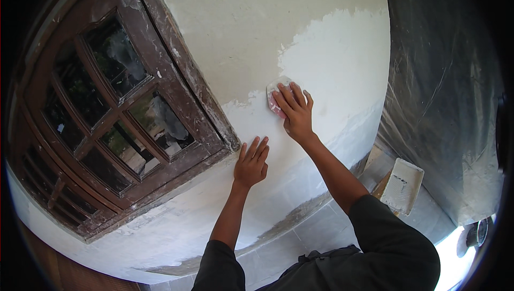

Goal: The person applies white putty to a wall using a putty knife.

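Observation:
My right hand grips a flat pink-and-white pad, held against the wall just below a ragged boundary between beige surface and white coating. Its fingers curve over the pad, partly hiding it. Lower and to the left, my left hand rests on the white part of the wall with its fingers stretched out and apart, holding nothing. It lies beside the lower right corner of a brown wooden window frame, whose wood and glass carry white smears.
At lower right, a paint-stained white tray sits above grey tiles. Dark, crinkled plastic sheeting hangs along the right side. A dark round container stands near the right rim. Brown wooden surface shows at lower left.

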Tool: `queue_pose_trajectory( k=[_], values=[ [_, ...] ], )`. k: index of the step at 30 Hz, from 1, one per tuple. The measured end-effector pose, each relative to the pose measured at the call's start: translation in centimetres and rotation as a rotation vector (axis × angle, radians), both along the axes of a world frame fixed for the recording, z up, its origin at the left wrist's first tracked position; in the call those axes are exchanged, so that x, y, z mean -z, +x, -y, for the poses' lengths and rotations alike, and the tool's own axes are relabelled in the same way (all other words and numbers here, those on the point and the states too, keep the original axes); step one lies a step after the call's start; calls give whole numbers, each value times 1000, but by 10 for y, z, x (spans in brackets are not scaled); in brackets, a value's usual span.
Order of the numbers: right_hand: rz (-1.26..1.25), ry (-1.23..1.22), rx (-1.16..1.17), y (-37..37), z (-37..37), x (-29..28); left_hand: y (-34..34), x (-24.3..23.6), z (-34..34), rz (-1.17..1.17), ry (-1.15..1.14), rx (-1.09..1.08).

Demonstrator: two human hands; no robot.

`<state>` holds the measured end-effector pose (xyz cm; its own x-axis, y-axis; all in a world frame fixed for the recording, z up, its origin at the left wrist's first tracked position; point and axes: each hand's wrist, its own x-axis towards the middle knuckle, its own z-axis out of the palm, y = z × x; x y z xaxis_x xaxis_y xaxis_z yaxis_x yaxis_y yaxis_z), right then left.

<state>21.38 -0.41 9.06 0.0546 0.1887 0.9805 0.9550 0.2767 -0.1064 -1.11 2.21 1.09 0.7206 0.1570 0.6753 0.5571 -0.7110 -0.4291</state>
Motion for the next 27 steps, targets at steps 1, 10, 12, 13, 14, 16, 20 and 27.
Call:
queue_pose_trajectory(
  k=[1,10,12,13,14,16,20,27],
  values=[
    [-6,-59,8,-2,9,38,-1,-1,1,2,-8,-1],
    [-44,141,8,12,28,-39,-2,0,4,12,-33,17],
    [-40,179,32,12,15,-89,-1,-1,4,10,-34,11],
    [-40,176,33,9,10,-92,-1,-2,4,4,-42,14],
    [-26,148,39,6,4,-92,0,-3,5,-2,-49,18],
    [-18,96,23,-1,-4,-65,-3,-2,4,-1,-54,22],
    [-4,-166,54,-17,24,88,-15,1,6,-48,-80,31],
    [-66,18,26,-41,37,3,-34,6,9,-62,-119,71]
  ],
)
